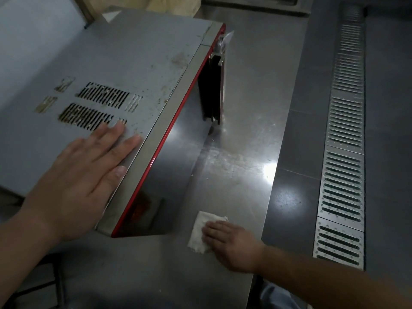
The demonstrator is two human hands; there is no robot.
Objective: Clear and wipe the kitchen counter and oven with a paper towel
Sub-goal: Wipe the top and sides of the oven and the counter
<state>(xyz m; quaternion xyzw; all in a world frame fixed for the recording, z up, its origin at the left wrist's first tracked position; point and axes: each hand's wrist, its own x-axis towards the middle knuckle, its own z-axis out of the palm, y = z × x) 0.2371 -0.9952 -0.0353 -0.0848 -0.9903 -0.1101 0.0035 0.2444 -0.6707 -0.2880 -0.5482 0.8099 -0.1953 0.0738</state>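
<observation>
A: Item one, upper left and centre of the frame?
B: Oven (124,70) — grey top panel, two banks of vent slots, brown specks and stains across it, red trim along the front edge. A door or handle part (215,90) hangs below the front near the upper centre; which it is cannot be told.

A: Left hand (89,175)?
B: Lower left, laid flat on the oven top near the front edge. Fingers straight and slightly spread, holding nothing; fingertips reach the nearer vent slots.

A: Right hand (231,244)?
B: Lower centre, palm down on the paper towel (201,233), fingers extended and close together, pressing it to the counter (234,157).

A: The towel itself?
B: White, folded, crumpled at the edges — flat on the steel counter just right of the oven's near front corner, half covered by the fingers.

A: Counter condition?
B: Stainless, smeared, with bright light reflections at centre right.

A: Right of the frame?
B: Dark tiled floor (388,152) with a long metal drain grate (344,152)
</observation>
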